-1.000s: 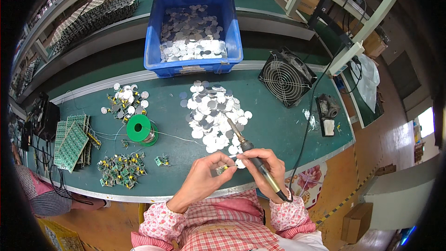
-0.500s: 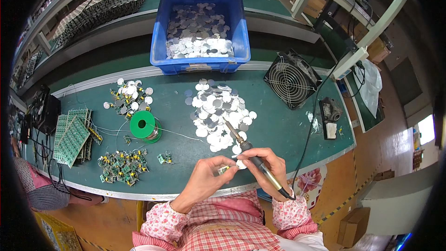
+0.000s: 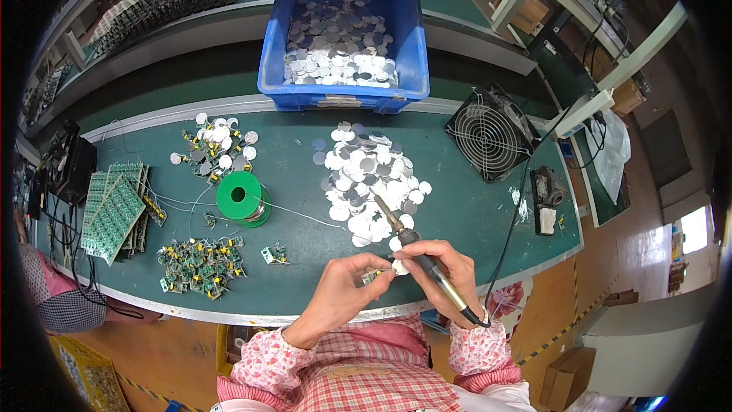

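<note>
Soldering iron (image 3: 409, 237) stays in right hand (image 3: 455, 268); the view has shifted slightly

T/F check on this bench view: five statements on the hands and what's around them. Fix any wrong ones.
1. The right hand holds a soldering iron. True.
2. The left hand is open and empty. False: its thumb and finger pinch a small circuit board.
3. The blue bin holds round metallic discs. True.
4. The metal-grilled fan sits to the left of the green wire spool. False: it sits to the right of it.
5. The heap of small circuit boards lies nearer the person than the green wire spool. True.
</note>
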A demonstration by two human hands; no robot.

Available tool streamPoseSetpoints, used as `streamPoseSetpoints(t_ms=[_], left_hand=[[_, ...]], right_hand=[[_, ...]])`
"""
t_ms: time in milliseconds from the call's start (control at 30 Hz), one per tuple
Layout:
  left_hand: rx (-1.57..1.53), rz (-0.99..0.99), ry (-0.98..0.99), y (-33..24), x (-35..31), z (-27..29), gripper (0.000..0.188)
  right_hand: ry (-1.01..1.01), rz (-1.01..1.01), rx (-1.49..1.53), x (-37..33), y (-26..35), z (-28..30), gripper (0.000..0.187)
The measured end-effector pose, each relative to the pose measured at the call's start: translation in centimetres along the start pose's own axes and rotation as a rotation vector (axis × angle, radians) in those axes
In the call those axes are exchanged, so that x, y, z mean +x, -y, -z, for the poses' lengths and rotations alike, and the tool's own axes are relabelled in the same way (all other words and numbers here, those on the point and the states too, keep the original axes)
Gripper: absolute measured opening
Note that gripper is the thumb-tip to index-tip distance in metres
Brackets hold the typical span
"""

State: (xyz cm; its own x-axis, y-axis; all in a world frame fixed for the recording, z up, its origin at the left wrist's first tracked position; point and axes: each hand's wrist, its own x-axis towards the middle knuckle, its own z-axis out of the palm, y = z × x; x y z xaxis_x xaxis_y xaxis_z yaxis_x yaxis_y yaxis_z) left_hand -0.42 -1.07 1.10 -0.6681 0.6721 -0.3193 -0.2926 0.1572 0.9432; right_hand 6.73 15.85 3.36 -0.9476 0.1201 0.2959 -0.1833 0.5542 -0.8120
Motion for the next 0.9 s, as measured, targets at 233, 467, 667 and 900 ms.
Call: streamPoseSetpoints(t_ms=[233,467,667,900], left_hand=[[-0.435,-0.067,-0.197,1.5,1.2,-0.3,0.016],[-0.48,-0.032,-0.288,0.8,1.2,-0.9,0.015],[-0.553,-0.082,-0.304,0.7,0.9,-1.3,0.018],[-0.584,-0.065,-0.279,0.6,0.5,-1.5,0.017]], right_hand=[[-0.264,0.099,-0.153,-1.9,0.9,0.6,0.026],[-0.21,0.146,-0.023,-3.9,1.2,1.2,0.02],[-0.169,0.258,-0.087,-3.5,1.6,0.8,0.018],[-0.159,0.253,-0.079,-3.4,1.6,0.6,0.017]])
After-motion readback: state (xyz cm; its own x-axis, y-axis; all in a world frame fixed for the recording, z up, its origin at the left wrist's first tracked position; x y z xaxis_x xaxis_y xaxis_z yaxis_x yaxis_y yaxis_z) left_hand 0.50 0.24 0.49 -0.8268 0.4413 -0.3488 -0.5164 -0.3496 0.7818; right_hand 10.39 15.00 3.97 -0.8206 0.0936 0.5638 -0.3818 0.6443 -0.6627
